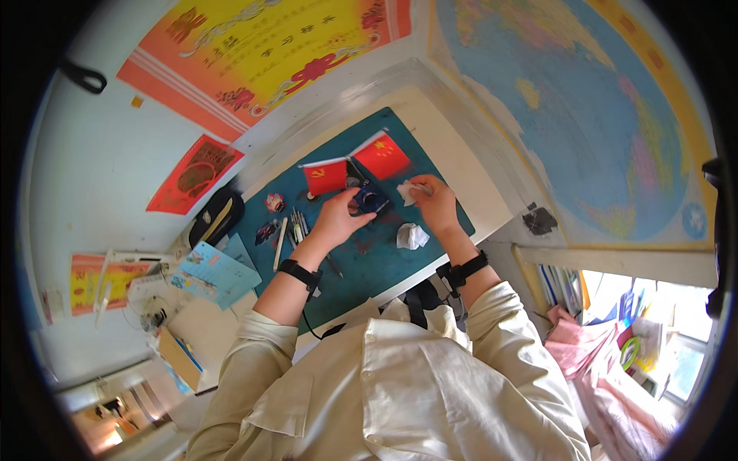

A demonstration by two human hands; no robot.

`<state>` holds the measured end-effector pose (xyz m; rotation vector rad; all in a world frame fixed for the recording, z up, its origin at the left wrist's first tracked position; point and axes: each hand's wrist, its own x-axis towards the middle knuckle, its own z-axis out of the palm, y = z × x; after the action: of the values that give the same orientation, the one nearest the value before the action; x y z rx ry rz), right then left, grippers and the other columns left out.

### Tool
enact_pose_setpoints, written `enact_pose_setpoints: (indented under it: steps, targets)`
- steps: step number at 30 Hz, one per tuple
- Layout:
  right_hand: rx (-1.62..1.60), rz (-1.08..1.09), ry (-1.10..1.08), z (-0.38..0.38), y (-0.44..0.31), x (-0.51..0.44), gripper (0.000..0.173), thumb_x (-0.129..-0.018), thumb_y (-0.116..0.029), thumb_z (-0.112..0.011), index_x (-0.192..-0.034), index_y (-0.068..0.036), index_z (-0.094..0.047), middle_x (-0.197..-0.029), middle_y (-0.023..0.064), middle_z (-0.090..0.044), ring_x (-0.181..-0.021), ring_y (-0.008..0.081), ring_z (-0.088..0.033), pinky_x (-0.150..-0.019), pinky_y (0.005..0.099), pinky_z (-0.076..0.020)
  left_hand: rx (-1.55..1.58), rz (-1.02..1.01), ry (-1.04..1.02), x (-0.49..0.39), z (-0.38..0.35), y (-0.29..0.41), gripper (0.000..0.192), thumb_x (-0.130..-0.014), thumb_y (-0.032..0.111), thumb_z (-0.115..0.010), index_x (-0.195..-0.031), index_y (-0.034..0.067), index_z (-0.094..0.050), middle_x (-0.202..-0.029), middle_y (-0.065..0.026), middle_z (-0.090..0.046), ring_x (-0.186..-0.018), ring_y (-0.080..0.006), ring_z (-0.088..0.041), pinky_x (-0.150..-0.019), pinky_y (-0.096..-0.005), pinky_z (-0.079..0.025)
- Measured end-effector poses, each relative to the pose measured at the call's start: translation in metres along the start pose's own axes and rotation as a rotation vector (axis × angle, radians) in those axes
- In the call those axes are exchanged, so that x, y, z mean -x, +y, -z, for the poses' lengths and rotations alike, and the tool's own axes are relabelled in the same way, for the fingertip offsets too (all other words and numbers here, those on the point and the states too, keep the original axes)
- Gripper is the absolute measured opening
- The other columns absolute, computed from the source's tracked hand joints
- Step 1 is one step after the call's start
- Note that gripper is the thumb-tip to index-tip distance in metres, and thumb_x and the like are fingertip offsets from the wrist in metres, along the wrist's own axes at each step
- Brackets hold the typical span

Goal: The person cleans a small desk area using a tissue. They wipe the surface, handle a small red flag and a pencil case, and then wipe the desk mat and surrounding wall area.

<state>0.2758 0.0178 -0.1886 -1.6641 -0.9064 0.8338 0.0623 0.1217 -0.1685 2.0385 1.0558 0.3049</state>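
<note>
My left hand [340, 215] grips a dark blue desk-flag base [372, 197] between thumb and fingers. Two small red flags rise from the stand: one flag [326, 175] leans left, and the other flag [383, 155] leans right. Pinched in the fingers of my right hand [436, 203] is a piece of crumpled white tissue [408, 192], held to the right of the base and apart from it. A second crumpled white tissue ball [412, 236] lies on the green mat [380, 259] below that hand.
Several pens [298, 225] and a pale ruler [280, 244] lie left of my left hand. A small figurine [274, 201] stands behind them. A black pencil case [218, 216] and light blue booklets [218, 273] sit on the left. Behind the desk rises a wall with a map [576, 115].
</note>
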Motion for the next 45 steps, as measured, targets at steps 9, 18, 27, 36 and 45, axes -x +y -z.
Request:
enact_pose_setpoints:
  steps: [9,18,27,36,45]
  targets:
    - [-0.210,0.229,0.217,-0.023,-0.015,-0.007,0.019,-0.087,-0.005,-0.069,-0.106,-0.001,-0.067,-0.102,0.0098,-0.071,-0.093,0.0193,-0.066,-0.084,0.0312,-0.0527,0.268,0.022,-0.100,-0.021,0.028,0.021,0.044,-0.085,0.020,-0.080,-0.118,-0.004,-0.064,-0.091,-0.0078,-0.074,-0.084,-0.0114,-0.069,-0.074,-0.0259,-0.054]
    - [-0.064,0.203,0.332,-0.075,0.003,0.024,0.014,-0.085,0.006,-0.058,-0.099,0.001,-0.060,-0.102,0.0215,-0.060,-0.093,0.0418,-0.062,-0.080,0.0436,-0.0520,0.221,0.035,-0.098,-0.016,0.028,0.028,0.044,-0.084,0.019,-0.081,-0.119,-0.002,-0.066,-0.092,-0.0062,-0.074,-0.083,-0.0097,-0.067,-0.075,-0.0254,-0.052]
    - [0.001,0.150,0.054,-0.090,-0.002,0.058,0.015,-0.080,0.006,-0.061,-0.093,-0.001,-0.061,-0.097,0.0212,-0.062,-0.093,0.0423,-0.062,-0.082,0.0450,-0.0518,0.218,0.055,0.047,-0.023,-0.005,0.015,0.051,-0.079,0.024,-0.083,-0.117,-0.005,-0.065,-0.092,-0.0114,-0.074,-0.083,-0.0149,-0.071,-0.073,-0.0285,-0.054]
    - [0.298,0.459,0.077,-0.029,0.014,0.004,0.019,-0.076,0.004,-0.059,-0.091,-0.006,-0.063,-0.096,0.0125,-0.063,-0.099,0.0369,-0.061,-0.082,0.0454,-0.0521,0.071,0.085,0.065,-0.013,-0.006,0.019,0.057,-0.079,0.022,-0.082,-0.125,-0.006,-0.061,-0.090,-0.0105,-0.072,-0.083,-0.0157,-0.070,-0.076,-0.0278,-0.054]
    - [0.005,0.266,0.321,-0.037,0.019,-0.004,0.013,-0.087,-0.005,-0.066,-0.100,-0.002,-0.067,-0.100,0.0201,-0.066,-0.092,0.0404,-0.065,-0.079,0.0428,-0.0537,0.196,0.149,0.104,-0.016,-0.006,0.026,0.065,-0.079,0.021,-0.083,-0.130,-0.009,-0.056,-0.097,-0.0097,-0.070,-0.090,-0.0150,-0.067,-0.080,-0.0274,-0.054]
